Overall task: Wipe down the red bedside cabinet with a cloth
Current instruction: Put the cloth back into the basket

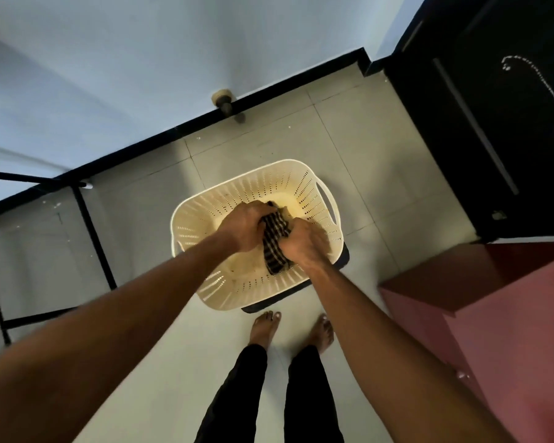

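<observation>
Left of the basket (pixel 328 199) I note a black frame (pixel 90 231) on the floor. Above the basket, my left hand (pixel 243 228) is clenched on the cloth (pixel 274 241); my right hand (pixel 304 241) grips its other side. The cloth hangs limp: I judge it light and soft, best held bunched. Right of the basket stands the cabinet (pixel 493 302), untouched.

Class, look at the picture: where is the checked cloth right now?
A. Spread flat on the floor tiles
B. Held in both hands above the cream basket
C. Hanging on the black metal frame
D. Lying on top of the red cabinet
B: the left hand and right hand both grip the checked cloth over the cream basket, away from the red cabinet.
</observation>
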`<action>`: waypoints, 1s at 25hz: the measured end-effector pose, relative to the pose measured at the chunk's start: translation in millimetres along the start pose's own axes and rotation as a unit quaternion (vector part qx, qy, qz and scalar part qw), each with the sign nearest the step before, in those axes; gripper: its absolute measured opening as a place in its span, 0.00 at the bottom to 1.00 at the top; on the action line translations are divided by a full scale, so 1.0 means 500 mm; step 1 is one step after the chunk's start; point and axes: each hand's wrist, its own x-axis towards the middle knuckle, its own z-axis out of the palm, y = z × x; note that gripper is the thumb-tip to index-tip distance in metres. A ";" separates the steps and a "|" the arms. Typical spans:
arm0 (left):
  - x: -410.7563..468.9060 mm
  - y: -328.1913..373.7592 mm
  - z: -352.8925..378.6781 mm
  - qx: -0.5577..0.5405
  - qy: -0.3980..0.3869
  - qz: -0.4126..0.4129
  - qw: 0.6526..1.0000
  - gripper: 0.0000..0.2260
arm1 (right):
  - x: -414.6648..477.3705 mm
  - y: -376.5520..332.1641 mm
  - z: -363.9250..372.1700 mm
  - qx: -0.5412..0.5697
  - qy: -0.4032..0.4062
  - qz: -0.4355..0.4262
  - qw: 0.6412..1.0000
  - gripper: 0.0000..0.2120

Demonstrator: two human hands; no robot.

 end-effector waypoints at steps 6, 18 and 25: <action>0.103 -0.006 -0.013 0.221 -0.171 0.083 0.957 0.22 | 0.012 0.013 -0.002 -0.033 0.023 -0.018 0.999 0.20; 0.132 0.061 -0.038 0.359 -0.137 0.166 0.908 0.21 | -0.036 -0.006 -0.051 -0.133 0.040 -0.066 0.988 0.15; 0.048 0.003 0.024 0.264 -0.037 0.127 0.955 0.32 | -0.045 -0.011 -0.018 -0.109 -0.023 -0.131 0.985 0.14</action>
